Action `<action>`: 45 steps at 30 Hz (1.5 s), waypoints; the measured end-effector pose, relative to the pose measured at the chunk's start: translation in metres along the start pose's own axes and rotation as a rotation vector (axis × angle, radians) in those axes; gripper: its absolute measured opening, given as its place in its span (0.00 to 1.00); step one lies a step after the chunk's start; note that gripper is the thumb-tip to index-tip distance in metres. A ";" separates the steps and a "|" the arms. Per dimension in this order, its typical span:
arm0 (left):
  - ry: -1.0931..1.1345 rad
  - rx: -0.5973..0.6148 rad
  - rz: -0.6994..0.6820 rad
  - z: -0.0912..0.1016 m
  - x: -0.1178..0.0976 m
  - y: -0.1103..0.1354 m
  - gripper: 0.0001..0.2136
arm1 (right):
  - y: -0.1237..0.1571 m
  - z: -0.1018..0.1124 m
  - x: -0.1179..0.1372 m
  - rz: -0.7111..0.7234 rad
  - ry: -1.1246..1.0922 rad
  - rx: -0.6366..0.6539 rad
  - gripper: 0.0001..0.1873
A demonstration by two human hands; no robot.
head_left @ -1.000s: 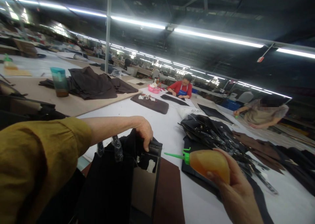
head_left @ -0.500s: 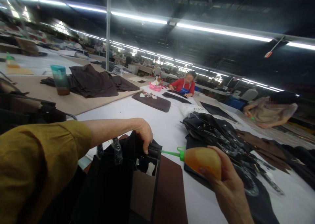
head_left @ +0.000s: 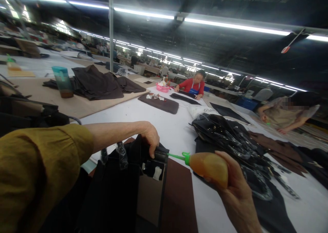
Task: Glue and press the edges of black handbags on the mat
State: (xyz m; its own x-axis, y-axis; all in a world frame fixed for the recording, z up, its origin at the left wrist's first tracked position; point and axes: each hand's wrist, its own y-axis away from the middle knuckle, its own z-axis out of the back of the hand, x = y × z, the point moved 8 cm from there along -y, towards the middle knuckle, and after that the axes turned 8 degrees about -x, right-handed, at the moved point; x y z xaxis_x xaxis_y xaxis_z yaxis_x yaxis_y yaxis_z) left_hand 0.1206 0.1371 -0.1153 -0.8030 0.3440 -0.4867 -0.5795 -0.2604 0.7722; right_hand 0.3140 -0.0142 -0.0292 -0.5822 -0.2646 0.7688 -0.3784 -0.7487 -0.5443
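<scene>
My left hand [head_left: 150,137] is closed over the top edge of a black fabric piece [head_left: 123,188] that stands up from the white table [head_left: 176,130]. My right hand [head_left: 234,188] grips an orange squeeze bottle [head_left: 208,164] with a green nozzle [head_left: 176,156]. The nozzle tip touches the black piece's top edge just right of my left fingers. A brown panel [head_left: 176,195] lies under the black piece.
A heap of black pieces in clear plastic [head_left: 230,140] lies to the right. Dark brown cloth [head_left: 99,84] and a teal cup [head_left: 61,81] sit on a tan board at the left. Two people work at the far side, one in red [head_left: 192,86], another bent over [head_left: 287,110].
My right hand has carried the bottle leftward until its nozzle reached the black piece's top edge. My left hand has kept its hold.
</scene>
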 end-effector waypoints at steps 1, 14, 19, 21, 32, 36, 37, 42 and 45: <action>-0.004 -0.001 -0.007 0.000 0.000 0.000 0.07 | 0.002 0.000 -0.002 0.008 0.005 0.006 0.30; 0.008 -0.035 0.047 0.001 0.003 0.000 0.07 | 0.000 0.004 -0.005 0.015 -0.027 -0.020 0.29; 0.018 -0.053 0.039 0.001 0.002 0.002 0.06 | 0.006 0.002 -0.021 -0.072 -0.060 0.020 0.32; 0.018 -0.059 0.032 0.001 0.002 0.003 0.07 | 0.010 0.002 -0.027 -0.104 -0.038 0.034 0.32; -0.096 -0.115 -0.071 0.001 -0.011 0.008 0.10 | 0.010 -0.004 -0.038 -0.182 -0.093 0.055 0.31; -0.124 -0.135 -0.054 0.002 -0.012 0.010 0.09 | 0.010 -0.006 -0.045 -0.191 -0.175 0.043 0.32; -0.124 -0.133 -0.046 0.002 -0.011 0.010 0.09 | 0.010 -0.006 -0.046 -0.194 -0.170 0.041 0.32; -0.127 -0.145 -0.038 0.001 -0.012 0.011 0.10 | 0.013 -0.007 -0.046 -0.214 -0.083 0.060 0.31; -0.149 -0.158 -0.040 0.001 -0.014 0.012 0.10 | 0.011 -0.006 -0.045 -0.235 -0.114 0.045 0.31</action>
State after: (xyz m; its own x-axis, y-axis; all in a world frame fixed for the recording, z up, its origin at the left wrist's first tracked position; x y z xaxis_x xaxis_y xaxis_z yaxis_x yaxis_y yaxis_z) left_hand 0.1249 0.1305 -0.0990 -0.7565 0.4831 -0.4409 -0.6344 -0.3778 0.6744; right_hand 0.3319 -0.0072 -0.0723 -0.3964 -0.1454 0.9065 -0.4599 -0.8232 -0.3331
